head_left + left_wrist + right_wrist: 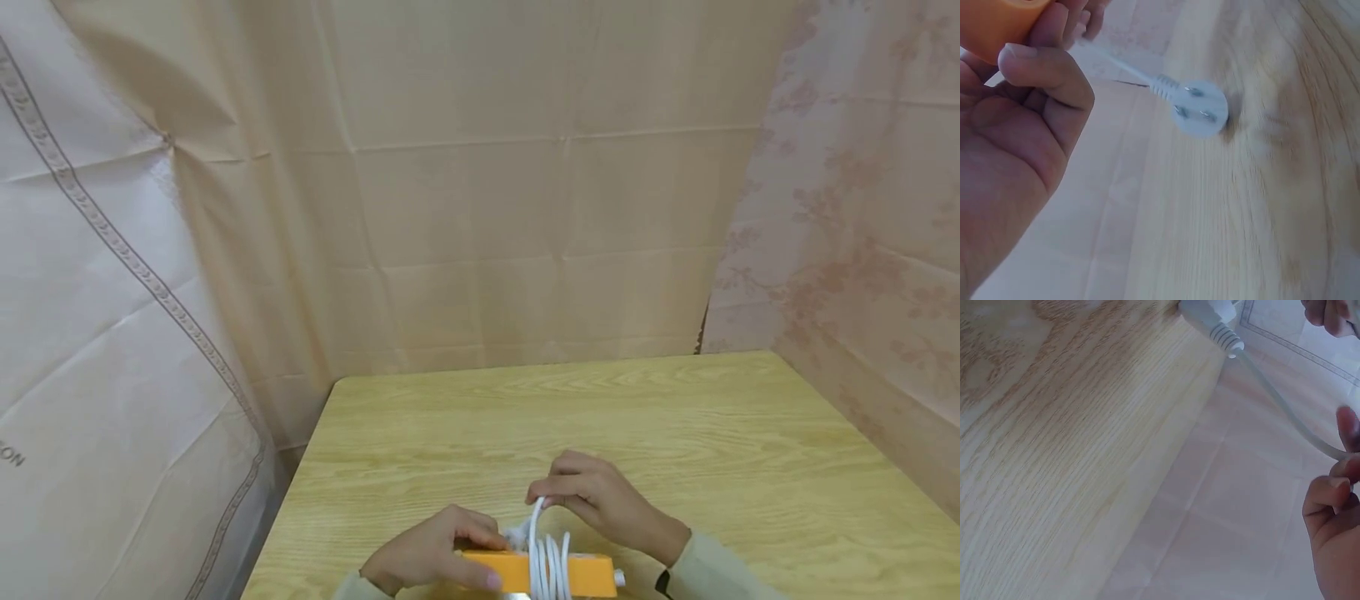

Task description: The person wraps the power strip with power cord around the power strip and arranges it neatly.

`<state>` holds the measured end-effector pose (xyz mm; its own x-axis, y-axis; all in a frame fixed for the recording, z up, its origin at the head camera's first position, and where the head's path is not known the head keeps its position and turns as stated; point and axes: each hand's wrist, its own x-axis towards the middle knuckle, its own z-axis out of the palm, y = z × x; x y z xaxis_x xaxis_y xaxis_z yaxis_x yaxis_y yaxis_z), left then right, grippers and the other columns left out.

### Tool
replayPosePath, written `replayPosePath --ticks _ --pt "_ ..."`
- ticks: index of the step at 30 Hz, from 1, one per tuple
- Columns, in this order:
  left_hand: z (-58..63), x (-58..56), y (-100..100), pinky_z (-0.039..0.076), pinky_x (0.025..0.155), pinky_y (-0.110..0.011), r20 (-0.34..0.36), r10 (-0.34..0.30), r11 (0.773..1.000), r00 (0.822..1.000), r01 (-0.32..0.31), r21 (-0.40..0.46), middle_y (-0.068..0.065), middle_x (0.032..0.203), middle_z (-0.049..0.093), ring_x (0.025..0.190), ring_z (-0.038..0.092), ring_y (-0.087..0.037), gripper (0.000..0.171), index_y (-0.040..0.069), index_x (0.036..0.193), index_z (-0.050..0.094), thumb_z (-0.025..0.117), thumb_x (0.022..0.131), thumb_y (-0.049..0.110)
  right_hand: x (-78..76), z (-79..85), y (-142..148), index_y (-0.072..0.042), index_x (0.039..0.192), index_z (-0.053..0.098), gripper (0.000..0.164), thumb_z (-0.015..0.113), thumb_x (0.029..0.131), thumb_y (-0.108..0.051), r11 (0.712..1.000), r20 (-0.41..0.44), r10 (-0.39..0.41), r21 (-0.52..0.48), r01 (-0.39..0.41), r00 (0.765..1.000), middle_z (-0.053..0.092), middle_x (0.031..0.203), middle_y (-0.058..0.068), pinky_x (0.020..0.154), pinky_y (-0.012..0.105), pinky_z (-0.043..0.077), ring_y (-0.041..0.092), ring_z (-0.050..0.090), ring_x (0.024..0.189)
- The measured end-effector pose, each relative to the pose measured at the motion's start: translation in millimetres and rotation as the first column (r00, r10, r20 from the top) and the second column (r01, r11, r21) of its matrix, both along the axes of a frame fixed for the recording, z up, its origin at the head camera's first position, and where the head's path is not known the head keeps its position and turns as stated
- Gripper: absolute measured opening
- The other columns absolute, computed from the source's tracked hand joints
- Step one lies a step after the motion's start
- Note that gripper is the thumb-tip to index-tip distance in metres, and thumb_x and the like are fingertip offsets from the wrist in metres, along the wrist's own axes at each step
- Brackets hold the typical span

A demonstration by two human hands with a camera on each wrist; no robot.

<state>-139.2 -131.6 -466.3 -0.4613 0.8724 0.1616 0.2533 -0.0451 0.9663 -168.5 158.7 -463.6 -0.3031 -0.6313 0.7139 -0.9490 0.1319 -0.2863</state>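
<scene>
At the near edge of the head view, my left hand (435, 550) grips the left end of an orange power strip (592, 575), thumb across its near side. A white cord (551, 567) is wound several times around the strip's middle. Above it, my right hand (600, 500) pinches the cord between thumb and fingers, holding a stretch of it raised. The cord's white three-pin plug (1204, 109) shows in the left wrist view, pins facing that camera. In the right wrist view, the cord curves from the plug (1210, 322) to the right fingers. The strip's socket face is hidden.
A wood-grain table (750, 433) lies beneath the hands. Beige cloth (465, 208) hangs behind it, a pale cloth with a brown border (112, 317) at the left, and a pink floral cloth (862, 208) at the right.
</scene>
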Motion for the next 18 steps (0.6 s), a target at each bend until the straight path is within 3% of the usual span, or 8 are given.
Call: replayPosePath --ticks 7,12,15,18 --pt "6.0 2.1 7.7 0.053 0.077 -0.021 0.014 -0.02 0.999 1.0 0.019 0.051 0.003 0.098 0.066 0.083 0.057 -0.001 0.043 -0.005 0.126 0.07 0.07 0.099 0.028 -0.2 0.5 -3.9 -0.02 0.124 0.071 0.03 0.064 0.099 -0.006 0.997 0.096 0.075 -0.007 -0.075 0.992 0.069 0.104 -0.01 0.076 0.018 0.048 0.003 0.056 0.089" --pt "10.3 5.3 13.9 0.055 0.085 -0.028 0.033 -0.004 0.994 0.999 0.0 0.105 0.004 0.107 0.067 0.09 0.06 -0.004 0.046 -0.006 0.129 0.067 0.069 0.099 0.029 -0.5 0.0 -10.9 -0.012 0.125 0.069 0.038 0.062 0.095 0.01 0.986 0.102 0.157 -0.069 -0.15 0.982 0.072 0.105 -0.002 0.076 0.022 0.052 0.008 0.058 0.087" --pt "12.1 7.5 18.7 0.054 0.085 -0.028 0.047 -0.001 0.988 0.999 -0.006 0.157 0.002 0.108 0.067 0.091 0.06 -0.005 0.044 -0.008 0.128 0.066 0.067 0.1 0.026 2.4 -1.9 -12.6 -0.011 0.129 0.067 0.044 0.06 0.094 0.015 0.979 0.164 0.198 -0.083 -0.186 0.966 0.071 0.107 -0.001 0.075 0.025 0.053 0.012 0.057 0.086" --pt "13.8 9.7 22.6 0.054 0.083 -0.026 0.083 0.01 0.98 0.997 -0.026 0.197 0.001 0.109 0.067 0.092 0.06 -0.007 0.043 -0.009 0.128 0.066 0.067 0.101 0.024 4.9 -3.5 -12.9 -0.015 0.131 0.066 0.044 0.059 0.097 0.011 0.982 0.248 0.184 -0.08 -0.17 0.951 0.071 0.111 -0.003 0.077 0.027 0.053 0.012 0.059 0.09"
